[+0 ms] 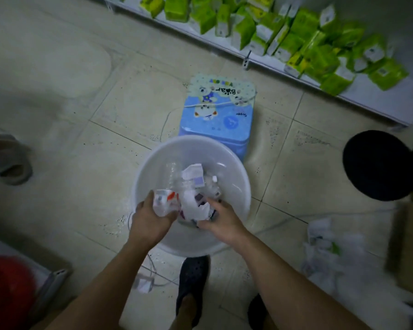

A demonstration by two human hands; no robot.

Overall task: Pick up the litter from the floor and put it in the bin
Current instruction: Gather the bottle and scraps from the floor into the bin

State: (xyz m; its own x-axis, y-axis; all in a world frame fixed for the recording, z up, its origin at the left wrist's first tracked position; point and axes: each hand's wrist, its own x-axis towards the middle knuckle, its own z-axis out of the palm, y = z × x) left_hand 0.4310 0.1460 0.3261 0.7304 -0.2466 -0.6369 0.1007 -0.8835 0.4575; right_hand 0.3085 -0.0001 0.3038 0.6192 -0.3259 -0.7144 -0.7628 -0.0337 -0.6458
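Head view, looking down. Both hands are held over the near side of the open bin (234,167), inside its rim. The left hand (150,222) curls its fingers round a crumpled clear wrapper (163,202). The right hand (224,222) grips a wad of white paper (193,208). Both loads sit directly above the litter already in the bin, so the release appears to need only a drop straight down, with no sideways travel. More scraps (324,248) lie on the floor well to the right of the bin, nearer the right hand. Their outline is blurred and no long axis can be read. The floor between the bin and the scraps is bare tile, bounded farther right by a black stool (377,165). A blue pack (219,115) touches the bin's far side.
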